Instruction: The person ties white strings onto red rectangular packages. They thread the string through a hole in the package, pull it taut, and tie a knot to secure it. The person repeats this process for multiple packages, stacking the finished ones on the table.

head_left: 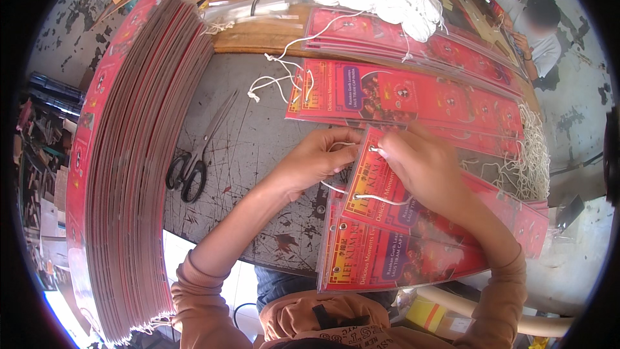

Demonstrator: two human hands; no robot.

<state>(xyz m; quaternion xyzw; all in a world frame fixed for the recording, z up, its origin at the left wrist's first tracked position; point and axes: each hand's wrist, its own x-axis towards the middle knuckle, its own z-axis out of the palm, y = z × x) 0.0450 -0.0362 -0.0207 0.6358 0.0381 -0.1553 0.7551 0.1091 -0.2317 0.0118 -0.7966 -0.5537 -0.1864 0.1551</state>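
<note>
My left hand (321, 160) is closed on the far end of a long red printed card (367, 184), with white cord looping round its fingers. My right hand (420, 163) is closed, fingertips pinching the white cord (381, 200) at an eyelet near that card's corner. The cord also passes through a second eyelet and loops across the card face. Beneath lies a similar red card (361, 255) in clear plastic, its eyelets bare. Beyond my hands are red cards (420, 94) with knotted white cord at their left end.
A tall stack of red cards (139, 148) stands at the left. Black-handled scissors (194, 168) lie on the scratched grey tabletop (258, 123). A white cord bundle (381, 3) sits at the back; cut cords (533, 155) hang at right. Two other people (541, 32) are at the far side.
</note>
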